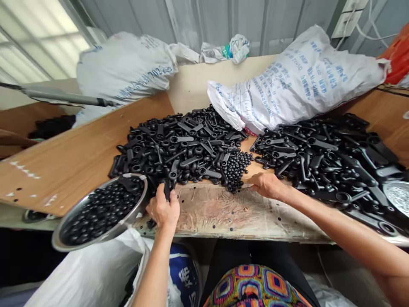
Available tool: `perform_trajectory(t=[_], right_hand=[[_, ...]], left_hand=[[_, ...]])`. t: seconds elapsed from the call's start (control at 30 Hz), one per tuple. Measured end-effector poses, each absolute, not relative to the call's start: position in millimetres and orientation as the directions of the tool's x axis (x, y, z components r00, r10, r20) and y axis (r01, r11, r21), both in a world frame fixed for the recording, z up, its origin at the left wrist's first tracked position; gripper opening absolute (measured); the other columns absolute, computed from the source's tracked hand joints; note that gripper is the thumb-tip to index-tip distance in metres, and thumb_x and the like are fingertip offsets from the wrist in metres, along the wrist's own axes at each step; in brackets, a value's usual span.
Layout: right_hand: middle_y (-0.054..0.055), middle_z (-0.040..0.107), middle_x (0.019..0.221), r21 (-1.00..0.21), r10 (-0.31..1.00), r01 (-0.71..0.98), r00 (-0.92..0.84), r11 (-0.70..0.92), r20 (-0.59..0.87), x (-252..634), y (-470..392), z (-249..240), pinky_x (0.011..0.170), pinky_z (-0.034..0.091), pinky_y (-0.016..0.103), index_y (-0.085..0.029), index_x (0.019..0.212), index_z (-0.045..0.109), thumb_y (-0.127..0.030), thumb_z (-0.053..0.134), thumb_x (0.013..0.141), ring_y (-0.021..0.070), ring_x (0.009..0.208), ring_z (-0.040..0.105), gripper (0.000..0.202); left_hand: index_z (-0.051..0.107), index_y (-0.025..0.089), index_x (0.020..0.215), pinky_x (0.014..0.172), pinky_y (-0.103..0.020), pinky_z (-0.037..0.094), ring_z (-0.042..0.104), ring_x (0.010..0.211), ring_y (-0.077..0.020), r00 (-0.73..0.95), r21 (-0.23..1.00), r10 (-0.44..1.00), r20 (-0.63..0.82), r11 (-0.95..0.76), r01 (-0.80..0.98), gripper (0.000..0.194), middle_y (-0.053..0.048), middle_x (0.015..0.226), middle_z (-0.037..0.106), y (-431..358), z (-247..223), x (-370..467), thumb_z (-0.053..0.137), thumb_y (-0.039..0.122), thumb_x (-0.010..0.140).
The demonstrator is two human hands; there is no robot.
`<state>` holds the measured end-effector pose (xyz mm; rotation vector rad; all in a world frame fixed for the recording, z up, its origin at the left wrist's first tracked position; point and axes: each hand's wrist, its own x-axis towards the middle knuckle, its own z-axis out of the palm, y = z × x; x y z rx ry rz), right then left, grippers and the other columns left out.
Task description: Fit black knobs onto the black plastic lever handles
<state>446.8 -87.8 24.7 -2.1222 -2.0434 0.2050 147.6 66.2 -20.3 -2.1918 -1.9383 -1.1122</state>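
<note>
My left hand [164,209] is closed on a black plastic part [166,189] at the front edge of a large heap of black handle-like parts [188,149]. Beside that heap lies a small pile of round black pieces [234,168]. Just right of these round pieces is my right hand [266,185], low over the bench, its fingers pressed together; whatever they pinch is too small to make out. A second heap of black parts [322,157] spreads beyond my right hand.
A metal bowl [59,238] of round black pieces stands at the left. White printed sacks [128,68] lie behind, one [297,81] over the heaps. A dish of small pale pieces [399,196] sits far right. An open white bag [92,273] is below the bench edge.
</note>
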Motion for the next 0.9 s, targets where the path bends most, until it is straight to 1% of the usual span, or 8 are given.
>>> perform_trajectory(t=[0.1,0.2,0.3,0.47,0.57,0.77,0.83,0.9], right_hand=[[0.01,0.066,0.082,-0.304,0.998,0.952,0.056,-0.045,0.025,433,-78,20,0.066,0.037,0.035,-0.021,0.08,0.067,-0.018,0.052,0.074,0.0275,0.077,0.058,0.017],[0.009,0.065,0.081,-0.447,0.989,0.886,0.146,-0.126,0.009,428,-66,13,0.072,0.036,0.038,-0.022,0.078,0.065,-0.024,0.053,0.074,0.0291,0.082,0.055,0.012],[0.008,0.065,0.085,-0.6,0.958,0.758,0.28,-0.257,-0.057,430,-58,4,0.081,0.034,0.038,-0.021,0.077,0.064,-0.023,0.056,0.071,0.03,0.092,0.052,0.01],[0.002,0.068,0.09,-0.732,0.88,0.534,0.436,-0.423,-0.19,436,-63,-4,0.077,0.039,0.033,-0.026,0.085,0.063,-0.021,0.045,0.074,0.0265,0.103,0.047,0.021],[0.002,0.067,0.093,-0.709,0.871,0.544,0.444,-0.448,-0.21,437,-73,-2,0.073,0.042,0.032,-0.028,0.085,0.062,-0.024,0.041,0.076,0.025,0.104,0.048,0.023],[0.021,0.063,0.095,-0.5,0.956,0.819,0.285,-0.282,-0.072,440,-77,1,0.073,0.038,0.035,-0.009,0.08,0.062,-0.017,0.048,0.075,0.0314,0.097,0.052,0.017],[0.02,0.064,0.09,-0.451,0.969,0.861,0.246,-0.236,-0.037,439,-81,5,0.069,0.038,0.033,-0.009,0.081,0.062,-0.017,0.048,0.076,0.0296,0.09,0.055,0.017],[0.016,0.065,0.081,-0.417,0.975,0.884,0.223,-0.209,-0.017,437,-90,12,0.066,0.038,0.03,-0.011,0.084,0.063,-0.017,0.048,0.078,0.0258,0.081,0.058,0.017]], left_hand=[[0.053,0.017,0.119,0.088,-0.037,0.042,0.057,0.099,-0.0246,0.099,0.58,0.837,0.538,-0.453,0.677,0.042,-0.011,0.107,0.063,39,-16,152,0.047,0.036,0.082],[0.058,0.022,0.112,0.089,-0.03,0.043,0.058,0.1,-0.0196,0.474,0.641,0.759,0.446,-0.64,0.422,0.032,-0.005,0.109,0.064,13,-21,168,0.05,0.032,0.083],[0.063,0.022,0.102,0.088,-0.03,0.045,0.059,0.097,-0.0185,0.734,0.629,0.574,0.362,-0.732,0.263,0.024,-0.005,0.101,0.065,0,-32,187,0.051,0.028,0.083],[0.066,0.022,0.094,0.083,-0.032,0.046,0.06,0.09,-0.0191,0.823,0.543,0.464,0.327,-0.805,0.238,0.02,-0.005,0.093,0.067,5,-38,204,0.049,0.025,0.083],[0.065,0.021,0.094,0.083,-0.035,0.045,0.06,0.09,-0.0206,0.825,0.453,0.469,0.316,-0.838,0.303,0.023,-0.005,0.093,0.068,5,-27,207,0.045,0.023,0.084],[0.058,0.023,0.112,0.084,-0.036,0.044,0.057,0.096,-0.0236,0.891,0.322,0.435,0.134,-0.869,0.376,0.035,-0.007,0.103,0.065,-11,-4,213,0.054,0.022,0.077],[0.057,0.022,0.114,0.084,-0.035,0.044,0.058,0.094,-0.0234,0.872,0.305,0.482,0.081,-0.845,0.439,0.041,-0.008,0.101,0.065,-12,-3,215,0.051,0.014,0.074],[0.057,0.021,0.113,0.081,-0.034,0.044,0.06,0.09,-0.0224,0.842,0.366,0.536,0.053,-0.795,0.483,0.044,-0.008,0.098,0.066,-11,-4,217,0.046,0.009,0.072]])
